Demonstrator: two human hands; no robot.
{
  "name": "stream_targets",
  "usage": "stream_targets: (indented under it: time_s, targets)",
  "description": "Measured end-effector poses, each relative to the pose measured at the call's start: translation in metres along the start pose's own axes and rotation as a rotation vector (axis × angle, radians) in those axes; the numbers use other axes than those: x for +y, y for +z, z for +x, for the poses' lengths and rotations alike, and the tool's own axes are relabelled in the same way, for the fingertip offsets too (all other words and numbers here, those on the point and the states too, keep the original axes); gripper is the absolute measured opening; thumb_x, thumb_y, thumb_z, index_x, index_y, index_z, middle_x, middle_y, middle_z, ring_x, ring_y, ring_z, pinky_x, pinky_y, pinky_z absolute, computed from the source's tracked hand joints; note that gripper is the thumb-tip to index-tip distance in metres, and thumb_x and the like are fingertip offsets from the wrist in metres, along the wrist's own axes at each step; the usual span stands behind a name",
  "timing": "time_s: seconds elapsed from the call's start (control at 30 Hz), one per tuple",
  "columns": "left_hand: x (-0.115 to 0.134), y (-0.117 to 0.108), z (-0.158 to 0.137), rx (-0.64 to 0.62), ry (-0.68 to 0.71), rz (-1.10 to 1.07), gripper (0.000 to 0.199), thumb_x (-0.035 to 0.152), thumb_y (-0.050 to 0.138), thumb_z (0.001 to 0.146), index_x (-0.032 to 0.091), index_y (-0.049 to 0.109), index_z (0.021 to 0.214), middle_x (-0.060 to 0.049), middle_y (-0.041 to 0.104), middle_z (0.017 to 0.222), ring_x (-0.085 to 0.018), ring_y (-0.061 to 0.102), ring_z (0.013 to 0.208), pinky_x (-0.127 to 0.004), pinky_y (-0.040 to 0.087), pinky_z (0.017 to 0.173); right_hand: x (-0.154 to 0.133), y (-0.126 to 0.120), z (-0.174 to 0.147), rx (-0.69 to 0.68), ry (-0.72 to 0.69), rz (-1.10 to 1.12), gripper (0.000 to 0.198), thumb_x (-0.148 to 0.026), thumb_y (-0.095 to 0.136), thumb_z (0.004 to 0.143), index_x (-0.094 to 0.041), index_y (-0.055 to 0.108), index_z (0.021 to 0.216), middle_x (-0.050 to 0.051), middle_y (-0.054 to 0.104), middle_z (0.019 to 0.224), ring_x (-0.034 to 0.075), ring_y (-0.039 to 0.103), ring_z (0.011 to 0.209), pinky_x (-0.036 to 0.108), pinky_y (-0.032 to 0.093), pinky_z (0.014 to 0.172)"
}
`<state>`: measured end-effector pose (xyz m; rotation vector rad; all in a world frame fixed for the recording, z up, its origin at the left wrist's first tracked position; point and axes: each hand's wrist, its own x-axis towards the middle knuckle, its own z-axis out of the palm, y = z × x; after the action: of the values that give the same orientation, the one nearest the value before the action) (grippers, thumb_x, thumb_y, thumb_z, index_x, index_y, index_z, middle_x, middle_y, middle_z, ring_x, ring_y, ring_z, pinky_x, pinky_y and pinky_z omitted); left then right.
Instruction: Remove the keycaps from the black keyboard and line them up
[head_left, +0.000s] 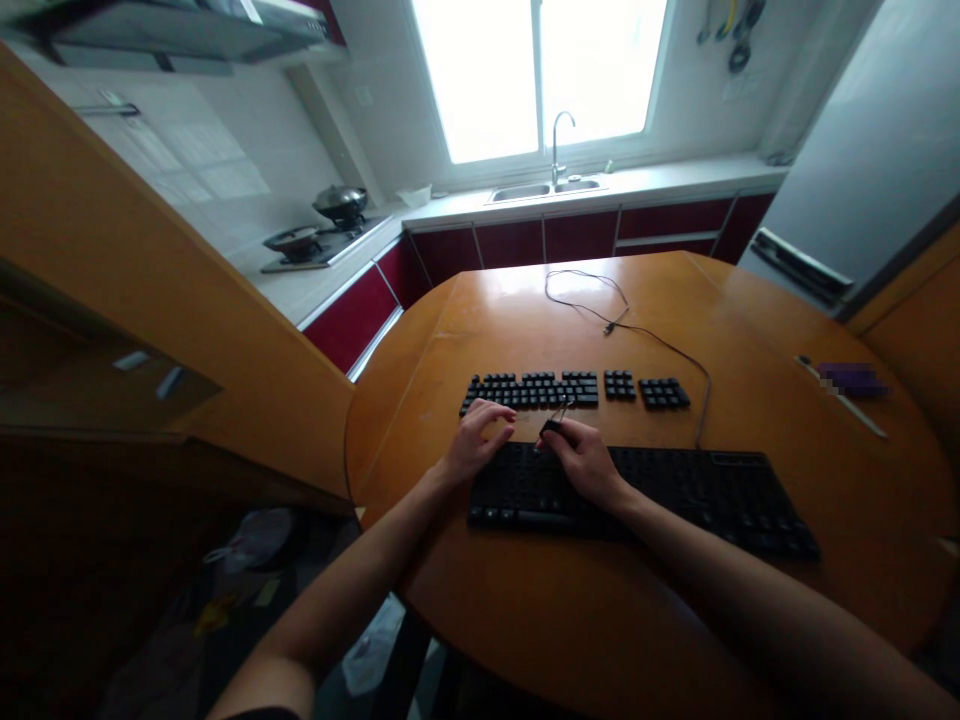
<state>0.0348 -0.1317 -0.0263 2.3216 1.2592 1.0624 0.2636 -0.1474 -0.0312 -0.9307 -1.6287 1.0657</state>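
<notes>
A black keyboard [675,495] lies on the wooden table, most of its upper keys bare of caps and a row of caps along its near edge. Closed around the dark handle of a wire keycap puller [553,425], my right hand [589,460] is above the keyboard's left half. The puller's thin wires point away from me. My left hand [476,438] rests by the keyboard's far left corner, thumb and fingers apart, with nothing visible in it. Behind the keyboard, loose black keycaps [540,390] sit in rows, grouped like a keyboard layout.
The keyboard's cable [705,370] runs back and loops on the round table [405,400]. A purple item [853,379] and a thin white stick [847,402] lie at the right. Beyond are a counter with a sink [525,192], a stove [330,245] and a fridge [847,150].
</notes>
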Motion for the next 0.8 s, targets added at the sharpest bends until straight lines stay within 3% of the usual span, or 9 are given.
stream_targets:
  time_s: [0.17,0.5,0.8]
  targets:
    - [0.018,0.005,-0.004,-0.172,0.081,-0.097,0.030,0.036,0.068,0.091,0.021,0.067,0.118,-0.009,0.072,0.105,-0.023,0.062,0.102,-0.041,0.052,0.093,-0.002,0.000,-0.003,0.000,-0.070,-0.013,0.021,-0.031,0.057,0.096,-0.021,0.072,0.086,0.004,0.074,0.083,0.021,0.067,0.080,0.032,0.049,0.074]
    - [0.018,0.015,-0.008,-0.058,0.165,-0.067,0.039,0.037,0.076,0.085,0.023,0.064,0.119,-0.005,0.073,0.094,-0.023,0.061,0.093,-0.041,0.053,0.087,-0.002,0.002,-0.005,-0.018,-0.052,-0.088,0.021,-0.033,0.054,0.099,-0.022,0.071,0.094,0.004,0.076,0.089,0.022,0.069,0.083,0.032,0.050,0.075]
    - [0.021,0.014,-0.015,-0.101,0.226,0.211,0.023,0.032,0.068,0.091,0.032,0.072,0.114,-0.007,0.063,0.116,-0.025,0.053,0.111,-0.043,0.048,0.100,0.003,0.001,-0.003,0.032,-0.023,-0.130,0.026,-0.033,0.054,0.097,-0.020,0.063,0.076,0.001,0.064,0.070,0.018,0.057,0.066,0.028,0.040,0.060]
